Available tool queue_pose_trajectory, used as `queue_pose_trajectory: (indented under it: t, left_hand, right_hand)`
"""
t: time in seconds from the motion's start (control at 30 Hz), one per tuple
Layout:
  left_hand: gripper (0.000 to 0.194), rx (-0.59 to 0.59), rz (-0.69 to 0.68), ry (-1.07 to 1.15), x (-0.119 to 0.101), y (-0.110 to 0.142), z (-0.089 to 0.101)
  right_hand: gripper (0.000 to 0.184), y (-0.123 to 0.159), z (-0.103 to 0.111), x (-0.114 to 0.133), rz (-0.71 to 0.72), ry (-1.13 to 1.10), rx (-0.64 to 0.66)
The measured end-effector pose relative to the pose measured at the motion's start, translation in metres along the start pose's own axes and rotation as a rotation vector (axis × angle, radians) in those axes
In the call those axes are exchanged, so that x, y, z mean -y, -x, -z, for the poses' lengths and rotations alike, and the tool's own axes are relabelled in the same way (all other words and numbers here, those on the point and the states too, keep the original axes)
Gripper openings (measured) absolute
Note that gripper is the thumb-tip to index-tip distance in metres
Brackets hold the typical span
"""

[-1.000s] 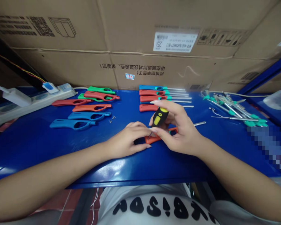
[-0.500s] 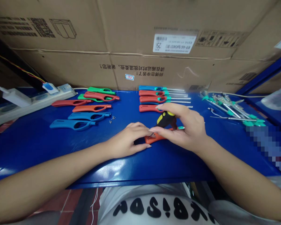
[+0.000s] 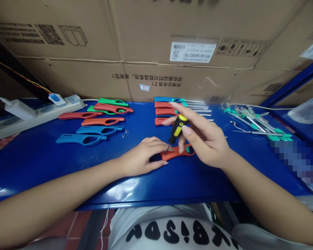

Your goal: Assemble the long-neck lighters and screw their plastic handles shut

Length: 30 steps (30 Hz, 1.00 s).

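Observation:
An orange lighter [image 3: 176, 152] lies on the blue tabletop in front of me, with a green part showing in its trigger opening. My left hand [image 3: 147, 156] pinches its butt end between thumb and fingers. In my right hand [image 3: 205, 139] is a black-and-yellow screwdriver [image 3: 177, 130], its handle against the thumb while the index finger stretches past it. The shaft slants down and its tip meets the orange casing near the butt end. Whether a screw sits under the tip is too small to tell. The lighter's front end is hidden behind my right hand.
Several coloured lighter casings [image 3: 101, 121] lie at left, near a few small screws [image 3: 125, 132]. Lighters with metal tubes [image 3: 165, 111] stand in a row at the back. Loose tubes with green ends [image 3: 258, 123] are piled right. A power strip [image 3: 67, 106] and cardboard [image 3: 94, 80] border the table.
The screwdriver handle has risen to a steeper angle, and my right fingers have loosened and spread around it. My left hand and the orange lighter have stayed in place.

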<state>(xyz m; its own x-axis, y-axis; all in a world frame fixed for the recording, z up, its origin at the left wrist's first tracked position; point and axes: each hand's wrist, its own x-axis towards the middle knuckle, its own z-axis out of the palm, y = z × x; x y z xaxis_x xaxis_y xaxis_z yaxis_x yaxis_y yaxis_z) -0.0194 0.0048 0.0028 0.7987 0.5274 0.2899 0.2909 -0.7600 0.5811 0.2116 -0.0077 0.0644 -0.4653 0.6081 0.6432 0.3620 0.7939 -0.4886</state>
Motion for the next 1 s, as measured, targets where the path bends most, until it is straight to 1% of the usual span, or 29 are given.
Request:
queue_pose_trajectory:
  t: [0.03, 0.13, 0.17, 0.2, 0.27, 0.33, 0.37, 0.47, 0.5, 0.53, 0.63, 0.67, 0.7, 0.73, 0.8, 0.87, 0.9, 0.93, 1.0]
  left_hand:
    - [0.038, -0.002, -0.002, -0.002, 0.0000, 0.0000, -0.0001]
    - [0.037, -0.008, -0.012, -0.008, 0.0000, -0.0002, -0.0003]
    - [0.036, -0.004, -0.009, -0.008, -0.0001, -0.0003, -0.0001]
    - [0.036, -0.001, -0.002, -0.007, -0.0004, -0.0003, 0.0001]
    - [0.037, 0.006, 0.010, -0.003, -0.0008, -0.0004, 0.0006]
    - [0.038, 0.010, 0.011, -0.002, -0.0007, -0.0003, 0.0006]
    - [0.037, 0.008, 0.006, -0.004, -0.0004, -0.0002, 0.0005]
    - [0.034, -0.003, -0.005, -0.004, 0.0001, -0.0002, 0.0000]
    - [0.035, -0.004, -0.006, -0.002, 0.0000, -0.0004, 0.0000]
    - [0.035, -0.001, -0.003, 0.001, -0.0003, -0.0006, 0.0003]
    - [0.038, 0.009, 0.005, 0.009, -0.0015, -0.0016, 0.0012]
    - [0.038, 0.012, 0.008, 0.011, -0.0017, -0.0018, 0.0013]
    - [0.038, 0.014, 0.009, 0.012, -0.0016, -0.0018, 0.0013]
    - [0.038, 0.014, 0.009, 0.010, -0.0014, -0.0016, 0.0011]
    - [0.036, 0.013, 0.005, 0.003, -0.0005, -0.0010, 0.0005]
    - [0.035, 0.004, -0.002, -0.007, 0.0002, -0.0006, 0.0001]
    - [0.035, 0.003, -0.005, -0.012, 0.0004, -0.0005, 0.0001]
    - [0.035, 0.004, -0.005, -0.016, 0.0003, -0.0006, 0.0002]
    - [0.037, 0.015, 0.003, -0.022, -0.0002, -0.0011, 0.0008]
  right_hand:
    - [0.046, -0.0004, 0.0002, 0.0000, 0.023, 0.028, -0.024]
    - [0.043, -0.0008, 0.0002, -0.0007, 0.169, 0.209, -0.136]
    - [0.043, -0.0007, -0.0001, -0.0008, 0.187, 0.225, -0.137]
    - [0.043, -0.0005, -0.0005, -0.0007, 0.171, 0.199, -0.114]
    - [0.044, -0.0006, -0.0011, 0.0000, 0.080, 0.072, -0.048]
    - [0.042, -0.0012, -0.0011, 0.0004, 0.023, -0.007, -0.034]
    - [0.040, -0.0016, -0.0008, 0.0003, 0.036, 0.010, -0.058]
    - [0.036, -0.0024, 0.0007, -0.0007, 0.150, 0.182, -0.149]
    - [0.035, -0.0024, 0.0009, -0.0011, 0.154, 0.201, -0.147]
    - [0.036, -0.0022, 0.0008, -0.0015, 0.127, 0.173, -0.122]
    - [0.043, -0.0014, -0.0008, -0.0035, -0.042, -0.084, 0.025]
    - [0.044, -0.0012, -0.0013, -0.0045, -0.074, -0.142, 0.048]
    - [0.043, -0.0012, -0.0015, -0.0056, -0.072, -0.154, 0.042]
    - [0.042, -0.0013, -0.0015, -0.0067, -0.040, -0.118, 0.004]
    - [0.040, -0.0019, -0.0007, -0.0080, 0.061, 0.037, -0.091]
    - [0.039, -0.0027, 0.0003, -0.0073, 0.144, 0.151, -0.129]
    - [0.038, -0.0030, 0.0005, -0.0062, 0.146, 0.149, -0.110]
    - [0.039, -0.0033, 0.0005, -0.0048, 0.120, 0.105, -0.071]
    - [0.041, -0.0038, -0.0001, -0.0023, 0.034, -0.038, 0.021]
